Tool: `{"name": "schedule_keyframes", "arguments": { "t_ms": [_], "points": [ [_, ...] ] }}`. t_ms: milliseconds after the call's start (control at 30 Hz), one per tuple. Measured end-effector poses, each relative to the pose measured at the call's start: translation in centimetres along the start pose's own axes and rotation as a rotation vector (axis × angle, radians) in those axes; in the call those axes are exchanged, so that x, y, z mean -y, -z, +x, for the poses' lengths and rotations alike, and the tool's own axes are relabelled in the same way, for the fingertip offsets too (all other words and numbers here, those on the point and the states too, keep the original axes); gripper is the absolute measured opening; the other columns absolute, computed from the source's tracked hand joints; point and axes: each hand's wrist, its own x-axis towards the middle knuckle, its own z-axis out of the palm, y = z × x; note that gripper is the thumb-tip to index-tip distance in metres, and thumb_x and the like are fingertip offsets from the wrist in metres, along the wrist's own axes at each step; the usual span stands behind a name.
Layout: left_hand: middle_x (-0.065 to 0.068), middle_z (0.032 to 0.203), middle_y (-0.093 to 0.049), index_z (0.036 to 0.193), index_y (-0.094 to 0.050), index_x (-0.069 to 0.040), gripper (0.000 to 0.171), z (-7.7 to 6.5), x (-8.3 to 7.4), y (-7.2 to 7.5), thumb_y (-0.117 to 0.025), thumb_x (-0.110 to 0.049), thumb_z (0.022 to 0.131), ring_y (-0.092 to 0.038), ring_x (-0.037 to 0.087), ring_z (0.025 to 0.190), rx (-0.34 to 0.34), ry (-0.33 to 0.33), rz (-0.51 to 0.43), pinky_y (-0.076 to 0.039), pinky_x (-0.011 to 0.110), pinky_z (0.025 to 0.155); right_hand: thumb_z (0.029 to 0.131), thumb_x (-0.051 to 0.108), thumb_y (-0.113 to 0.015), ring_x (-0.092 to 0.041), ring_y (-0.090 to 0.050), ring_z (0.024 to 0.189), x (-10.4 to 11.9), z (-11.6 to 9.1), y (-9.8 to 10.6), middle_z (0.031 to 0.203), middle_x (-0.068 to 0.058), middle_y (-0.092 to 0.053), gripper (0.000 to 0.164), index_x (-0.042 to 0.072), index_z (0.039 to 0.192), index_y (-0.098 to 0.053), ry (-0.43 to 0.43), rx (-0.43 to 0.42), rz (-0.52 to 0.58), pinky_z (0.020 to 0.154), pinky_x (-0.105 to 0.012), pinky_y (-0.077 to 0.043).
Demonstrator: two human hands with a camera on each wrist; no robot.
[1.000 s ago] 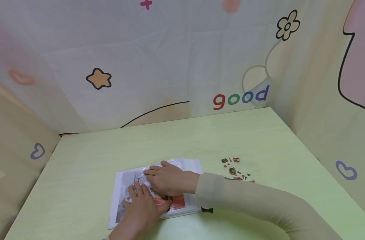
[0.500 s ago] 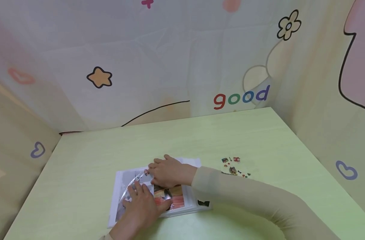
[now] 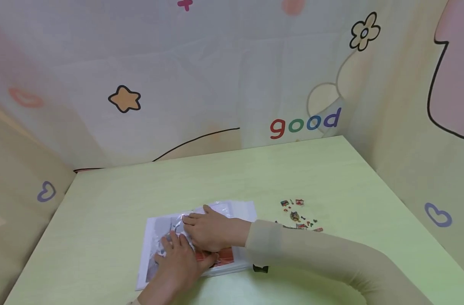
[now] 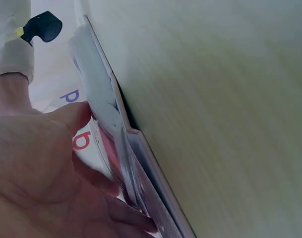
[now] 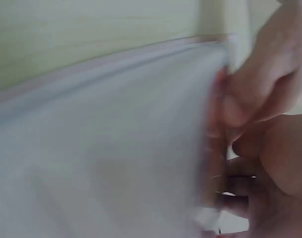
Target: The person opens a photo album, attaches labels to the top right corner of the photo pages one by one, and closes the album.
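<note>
A white album with clear plastic film over its pages lies on the table, a picture with an orange-red area showing on it. My left hand rests on the album's near left part, fingers spread and thumb reaching across the picture. Just beyond it, my right hand presses flat on the film, fingertips pointing left. In the left wrist view, the left palm leans beside the album's edge. A blurred white page fills much of the right wrist view, with the right hand at its edge.
Several small colourful stickers lie on the table to the right of the album, some partly hidden by the right sleeve. A dark shape shows by the album's near right corner. A patterned curtain encloses the pale green table.
My right hand slid up and to the right over the film, then came back down to the left, covering more of the picture again. The left hand stayed in place.
</note>
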Motion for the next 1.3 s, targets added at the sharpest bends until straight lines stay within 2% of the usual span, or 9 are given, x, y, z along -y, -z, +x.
{"name": "schedule_keyframes", "arguments": {
  "t_ms": [133, 267, 433, 667, 1033, 1100, 1300],
  "points": [
    [0.050, 0.150, -0.028, 0.141, -0.039, 0.026, 0.117, 0.0, 0.1, 0.0, -0.060, -0.076, 0.088, -0.026, 0.069, 0.138, -0.002, -0.009, 0.012, -0.037, 0.084, 0.091, 0.109, 0.033, -0.044, -0.012, -0.030, 0.152, 0.2, 0.1, -0.5, 0.167, 0.004, -0.032, 0.052, 0.014, 0.158, -0.043, -0.027, 0.020, -0.041, 0.120, -0.054, -0.028],
    [0.051, 0.149, -0.028, 0.140, -0.039, 0.027, 0.117, 0.0, 0.1, 0.0, -0.059, -0.076, 0.088, -0.027, 0.070, 0.137, -0.001, -0.013, 0.022, -0.037, 0.084, 0.090, 0.110, 0.034, -0.043, -0.013, -0.030, 0.152, 0.0, 0.2, -0.5, 0.167, 0.005, -0.032, 0.050, 0.015, 0.157, -0.045, -0.030, 0.014, -0.037, 0.120, -0.057, -0.027],
    [0.051, 0.149, -0.028, 0.141, -0.038, 0.026, 0.117, 0.0, 0.0, 0.1, -0.058, -0.076, 0.089, -0.027, 0.069, 0.138, 0.005, -0.006, 0.035, -0.037, 0.083, 0.092, 0.111, 0.036, -0.044, -0.016, -0.030, 0.153, -0.3, 0.1, -0.2, 0.166, 0.004, -0.034, 0.050, 0.016, 0.157, -0.046, -0.036, 0.013, -0.005, 0.121, -0.056, -0.025],
    [0.049, 0.152, -0.024, 0.143, -0.036, 0.025, 0.118, 0.1, 0.0, -0.1, -0.060, -0.076, 0.088, -0.024, 0.068, 0.140, 0.026, 0.014, 0.025, -0.032, 0.083, 0.097, 0.112, 0.044, -0.036, -0.017, -0.029, 0.153, -1.1, 0.7, -0.6, 0.164, 0.008, -0.037, 0.054, 0.020, 0.160, -0.041, -0.062, 0.017, -0.060, 0.122, -0.054, -0.025],
    [0.048, 0.153, -0.024, 0.146, -0.036, 0.023, 0.118, -0.1, 0.1, -0.2, -0.056, -0.078, 0.088, -0.023, 0.065, 0.142, 0.032, 0.003, 0.051, -0.027, 0.081, 0.104, 0.109, 0.052, -0.041, -0.019, -0.032, 0.152, -1.7, 1.4, -0.8, 0.163, 0.001, -0.041, 0.061, 0.014, 0.157, -0.046, -0.148, 0.004, 0.031, 0.122, -0.050, -0.026],
    [0.048, 0.153, -0.024, 0.145, -0.036, 0.023, 0.118, -0.1, 0.2, -0.3, -0.055, -0.079, 0.089, -0.023, 0.066, 0.142, 0.029, -0.003, 0.051, -0.029, 0.081, 0.103, 0.110, 0.048, -0.040, -0.019, -0.032, 0.152, -1.5, 1.3, -0.7, 0.163, -0.001, -0.041, 0.059, 0.013, 0.157, -0.045, -0.137, 0.000, 0.030, 0.122, -0.048, -0.026],
    [0.048, 0.152, -0.026, 0.144, -0.036, 0.025, 0.118, -0.2, 0.3, -0.4, -0.051, -0.079, 0.091, -0.024, 0.065, 0.142, 0.013, -0.015, 0.058, -0.033, 0.081, 0.098, 0.112, 0.037, -0.038, -0.016, -0.032, 0.152, -0.2, 0.6, -0.8, 0.165, 0.001, -0.036, 0.051, 0.013, 0.157, -0.045, -0.033, 0.003, 0.002, 0.122, -0.046, -0.027]
  ]
}}
